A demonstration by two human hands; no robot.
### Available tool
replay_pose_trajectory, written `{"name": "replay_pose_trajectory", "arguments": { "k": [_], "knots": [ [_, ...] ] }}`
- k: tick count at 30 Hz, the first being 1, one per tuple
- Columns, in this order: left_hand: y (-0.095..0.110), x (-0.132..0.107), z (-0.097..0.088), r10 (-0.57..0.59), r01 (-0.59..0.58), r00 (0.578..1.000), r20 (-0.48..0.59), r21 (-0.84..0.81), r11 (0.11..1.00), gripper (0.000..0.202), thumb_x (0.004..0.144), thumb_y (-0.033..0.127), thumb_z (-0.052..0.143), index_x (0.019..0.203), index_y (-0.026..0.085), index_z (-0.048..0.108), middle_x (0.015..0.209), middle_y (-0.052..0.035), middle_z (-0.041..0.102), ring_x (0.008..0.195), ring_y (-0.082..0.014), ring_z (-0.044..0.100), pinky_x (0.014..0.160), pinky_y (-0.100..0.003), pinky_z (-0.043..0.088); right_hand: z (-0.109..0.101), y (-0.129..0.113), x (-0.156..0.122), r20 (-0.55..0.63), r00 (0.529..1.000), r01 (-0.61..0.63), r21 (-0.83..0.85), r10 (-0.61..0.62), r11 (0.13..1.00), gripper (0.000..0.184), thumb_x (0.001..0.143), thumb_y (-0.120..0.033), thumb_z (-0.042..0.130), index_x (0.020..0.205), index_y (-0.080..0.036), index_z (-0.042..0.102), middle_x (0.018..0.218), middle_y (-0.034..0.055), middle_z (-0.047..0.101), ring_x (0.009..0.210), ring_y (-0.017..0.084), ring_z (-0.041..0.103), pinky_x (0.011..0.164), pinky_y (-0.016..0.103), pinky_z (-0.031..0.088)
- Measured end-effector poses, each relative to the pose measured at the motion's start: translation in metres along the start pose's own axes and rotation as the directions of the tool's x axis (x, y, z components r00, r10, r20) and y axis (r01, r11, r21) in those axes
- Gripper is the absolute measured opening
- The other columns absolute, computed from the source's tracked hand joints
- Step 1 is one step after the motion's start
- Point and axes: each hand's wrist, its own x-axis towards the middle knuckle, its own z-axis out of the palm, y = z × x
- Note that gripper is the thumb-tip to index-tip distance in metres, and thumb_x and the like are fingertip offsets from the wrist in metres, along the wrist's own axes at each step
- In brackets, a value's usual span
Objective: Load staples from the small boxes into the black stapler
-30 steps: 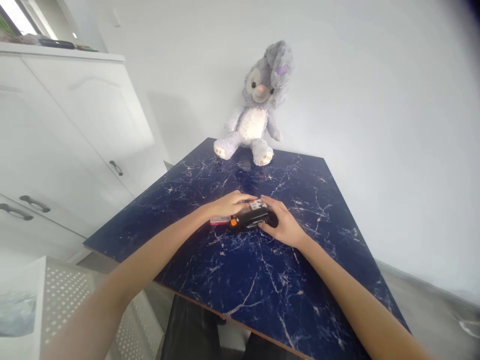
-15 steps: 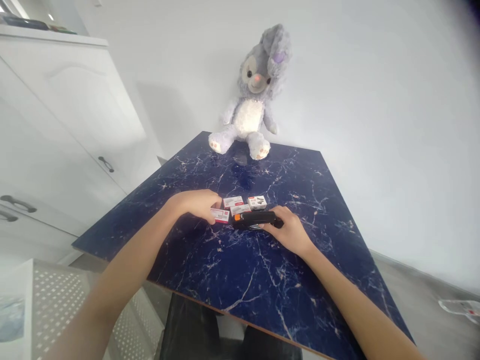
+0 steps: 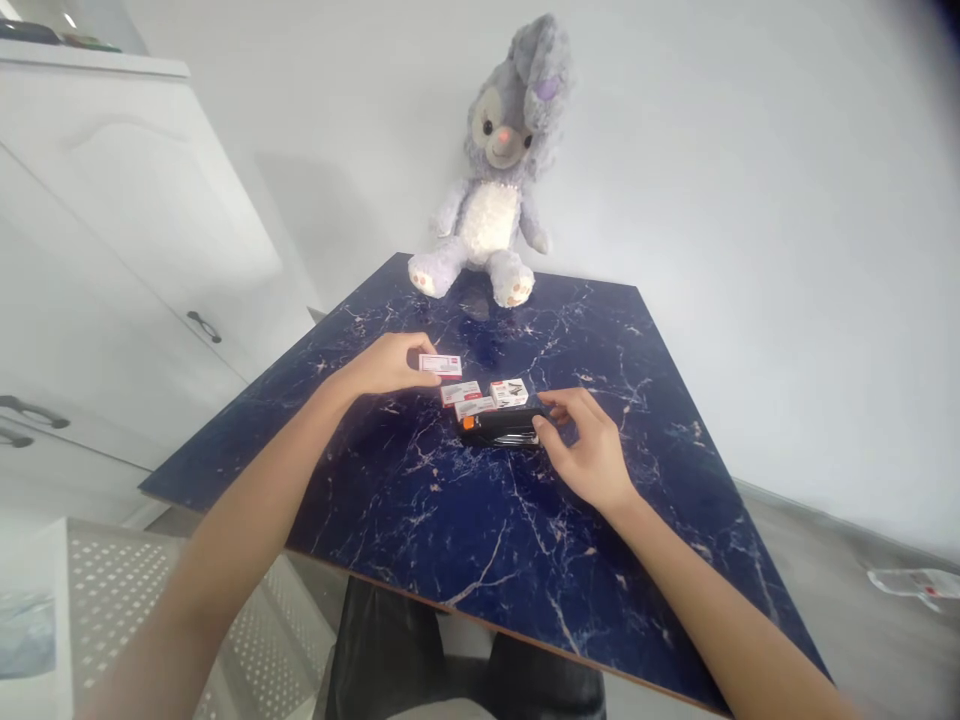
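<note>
My left hand (image 3: 386,364) pinches a small white and red box (image 3: 440,364) and holds it just above the dark blue marbled table (image 3: 480,520). Three more small boxes (image 3: 480,397) lie on the table to its right. In front of them lies a black stapler (image 3: 499,425) with an orange tip. My right hand (image 3: 592,450) rests at the stapler's right end, fingers curled and touching it.
A grey plush rabbit (image 3: 495,170) sits at the table's far edge against the white wall. White cabinets (image 3: 112,250) with dark handles stand on the left. A perforated white surface (image 3: 112,610) is at the lower left.
My left hand has picked one small box off the table and lifted it up and back. My right hand has loosened on the stapler. The view has tilted down slightly.
</note>
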Motion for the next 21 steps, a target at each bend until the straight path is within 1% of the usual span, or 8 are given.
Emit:
{"name": "replay_pose_trajectory", "arguments": {
  "k": [3, 5, 8, 11, 13, 16, 18, 21],
  "knots": [
    [-0.022, 0.009, 0.006, -0.037, 0.033, 0.999, 0.027, 0.149, 0.988, 0.04, 0.074, 0.053, 0.077, 0.095, 0.02, 0.073, 0.102, -0.0096, 0.072, 0.091, -0.027, 0.065, 0.077, -0.035, 0.045, 0.001, 0.011, -0.002, 0.034, 0.999, -0.039, 0.018, 0.038, 0.999, 0.017, 0.095, -0.029, 0.062, 0.112, -0.024, 0.065, 0.102, 0.0051, 0.067, 0.081, 0.02, 0.065, 0.079, 0.04, 0.056],
    [-0.028, 0.01, 0.011, -0.014, -0.004, 0.996, 0.085, 0.2, 0.98, 0.044, 0.074, 0.055, 0.076, 0.1, 0.02, 0.074, 0.107, -0.0117, 0.071, 0.099, -0.0303, 0.064, 0.084, -0.038, 0.046, 0.0, 0.014, -0.002, 0.041, 0.998, -0.045, 0.031, 0.044, 0.999, 0.017, 0.096, -0.03, 0.062, 0.111, -0.024, 0.066, 0.102, 0.0052, 0.068, 0.082, 0.021, 0.065, 0.08, 0.04, 0.056],
    [-0.024, 0.008, 0.02, 0.073, -0.093, 0.989, 0.127, 0.167, 0.981, 0.058, 0.082, 0.059, 0.069, 0.127, 0.023, 0.069, 0.138, -0.0139, 0.062, 0.126, -0.035, 0.054, 0.101, -0.044, 0.043, -0.001, 0.014, -0.002, 0.03, 0.999, -0.042, 0.036, 0.041, 0.998, 0.017, 0.096, -0.029, 0.062, 0.112, -0.024, 0.066, 0.104, 0.0053, 0.068, 0.083, 0.021, 0.065, 0.08, 0.04, 0.056],
    [-0.014, 0.009, 0.03, 0.166, -0.189, 0.977, 0.133, 0.186, 0.964, 0.06, 0.084, 0.061, 0.069, 0.131, 0.024, 0.068, 0.156, -0.0139, 0.049, 0.144, -0.0401, 0.037, 0.113, -0.053, 0.034, -0.001, 0.013, -0.002, 0.029, 0.999, -0.041, 0.043, 0.04, 0.998, 0.017, 0.095, -0.028, 0.063, 0.112, -0.025, 0.066, 0.105, 0.0053, 0.068, 0.084, 0.021, 0.065, 0.079, 0.039, 0.056],
    [-0.009, 0.01, 0.035, 0.244, -0.263, 0.963, 0.113, 0.208, 0.942, 0.046, 0.088, 0.055, 0.068, 0.118, 0.022, 0.075, 0.151, -0.0136, 0.054, 0.144, -0.0394, 0.037, 0.115, -0.056, 0.032, -0.002, 0.013, -0.001, 0.015, 0.999, -0.044, 0.052, 0.043, 0.998, 0.017, 0.095, -0.028, 0.062, 0.111, -0.025, 0.066, 0.105, 0.0053, 0.068, 0.084, 0.021, 0.065, 0.079, 0.039, 0.056],
    [-0.007, 0.012, 0.036, 0.322, -0.321, 0.947, 0.023, 0.174, 0.931, 0.031, 0.097, 0.045, 0.059, 0.105, 0.023, 0.078, 0.138, -0.0098, 0.065, 0.141, -0.0333, 0.042, 0.115, -0.053, 0.035, -0.004, 0.013, 0.001, -0.037, 0.997, -0.064, 0.064, 0.067, 0.996, 0.015, 0.097, -0.028, 0.06, 0.109, -0.024, 0.067, 0.103, 0.0049, 0.068, 0.084, 0.02, 0.065, 0.079, 0.038, 0.055],
    [-0.008, 0.012, 0.036, 0.302, -0.3, 0.953, 0.014, 0.168, 0.939, 0.033, 0.095, 0.047, 0.062, 0.114, 0.024, 0.076, 0.136, -0.0089, 0.067, 0.142, -0.0337, 0.042, 0.114, -0.053, 0.037, -0.006, 0.012, 0.001, -0.058, 0.995, -0.08, 0.069, 0.084, 0.994, 0.015, 0.097, -0.028, 0.059, 0.109, -0.024, 0.067, 0.102, 0.0042, 0.068, 0.084, 0.02, 0.066, 0.081, 0.038, 0.055],
    [-0.009, 0.011, 0.04, 0.278, -0.296, 0.954, 0.11, 0.222, 0.929, 0.046, 0.092, 0.047, 0.066, 0.132, 0.025, 0.07, 0.148, -0.0101, 0.06, 0.144, -0.0366, 0.039, 0.115, -0.055, 0.035, -0.006, 0.012, 0.002, -0.062, 0.994, -0.09, 0.071, 0.094, 0.993, 0.014, 0.097, -0.029, 0.059, 0.108, -0.024, 0.068, 0.101, 0.0039, 0.069, 0.084, 0.02, 0.066, 0.081, 0.038, 0.055]
  ]
}}
